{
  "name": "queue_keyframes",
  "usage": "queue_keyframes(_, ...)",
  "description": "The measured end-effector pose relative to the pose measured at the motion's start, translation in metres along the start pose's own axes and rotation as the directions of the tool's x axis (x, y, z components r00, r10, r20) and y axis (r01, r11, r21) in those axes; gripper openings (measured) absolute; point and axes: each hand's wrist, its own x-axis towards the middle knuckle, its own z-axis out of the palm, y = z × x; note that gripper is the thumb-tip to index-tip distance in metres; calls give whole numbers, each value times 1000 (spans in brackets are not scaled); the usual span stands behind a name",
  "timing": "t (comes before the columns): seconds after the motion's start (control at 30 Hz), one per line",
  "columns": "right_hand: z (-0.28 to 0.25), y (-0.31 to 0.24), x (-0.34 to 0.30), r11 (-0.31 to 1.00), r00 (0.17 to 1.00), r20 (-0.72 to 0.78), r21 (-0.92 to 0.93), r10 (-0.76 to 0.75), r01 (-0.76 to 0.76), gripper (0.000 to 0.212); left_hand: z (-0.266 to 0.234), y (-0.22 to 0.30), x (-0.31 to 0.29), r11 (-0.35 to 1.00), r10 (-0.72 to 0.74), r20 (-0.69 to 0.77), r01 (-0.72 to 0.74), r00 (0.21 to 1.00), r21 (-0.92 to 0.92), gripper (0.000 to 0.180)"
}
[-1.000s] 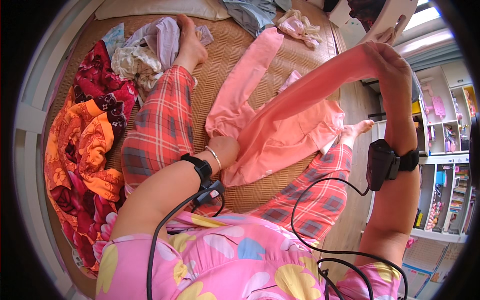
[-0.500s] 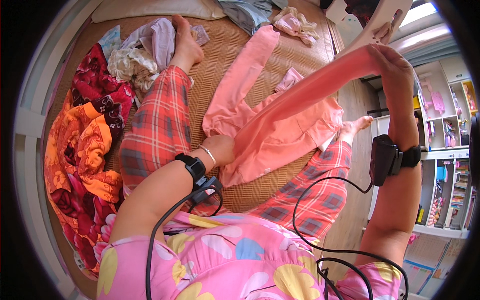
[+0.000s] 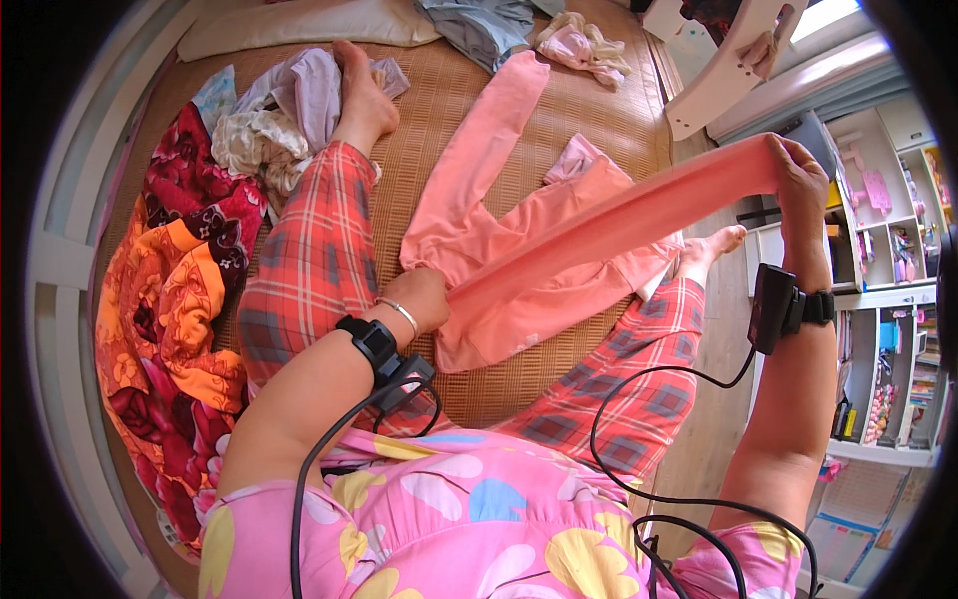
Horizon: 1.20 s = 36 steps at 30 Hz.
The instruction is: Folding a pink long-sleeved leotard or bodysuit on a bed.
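Observation:
A pair of pink leggings (image 3: 519, 240) lies over my legs and the woven bed mat (image 3: 589, 110). One leg of it is pulled taut between my hands; the other leg lies flat, stretching away toward the far end of the bed. My left hand (image 3: 424, 299) grips the near end of the taut leg, by my left knee. My right hand (image 3: 798, 180) is raised at the right and pinches the far end of it. Both wrists carry black strapped devices with cables.
A heap of red and orange flowered cloth (image 3: 170, 329) lies along the bed's left side, with pale clothes (image 3: 269, 120) beyond it. A pillow (image 3: 309, 25), blue clothing (image 3: 479, 25) and a small pink garment (image 3: 584, 40) lie at the far end. White shelves (image 3: 878, 260) stand right.
My right hand has dropped lower and further right, drawing the pink leg out straighter and thinner. My left hand has closed on its near end by my knee.

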Motion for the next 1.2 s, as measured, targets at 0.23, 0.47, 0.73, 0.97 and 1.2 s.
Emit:
queue_keyframes(0.23, 36, -57, -12, 999, 993, 117, 35, 32, -36, 26, -16, 29, -14, 966, 257, -38, -257, 966, -19, 22)
queue_keyframes(0.47, 57, -89, -18, 989, 984, 173, 148, -41, 16, 25, 22, 66, -6, 827, 561, 33, -559, 827, -60, 23)
queue_keyframes(0.73, 30, -71, -30, 844, 927, 278, 532, -252, 69, 16, 53, 50, 41, 888, 418, -161, -439, 894, -136, 28)
queue_keyframes(0.97, 35, 41, -45, 515, 970, 239, 828, 31, -221, 14, 35, 54, 9, 959, 267, -288, -284, 920, -18, 38)
queue_keyframes(1.2, 27, 192, -115, 681, 762, 30, 427, 647, -595, 21, 10, 47, -27, 920, 391, -84, -393, 916, -2, 20)
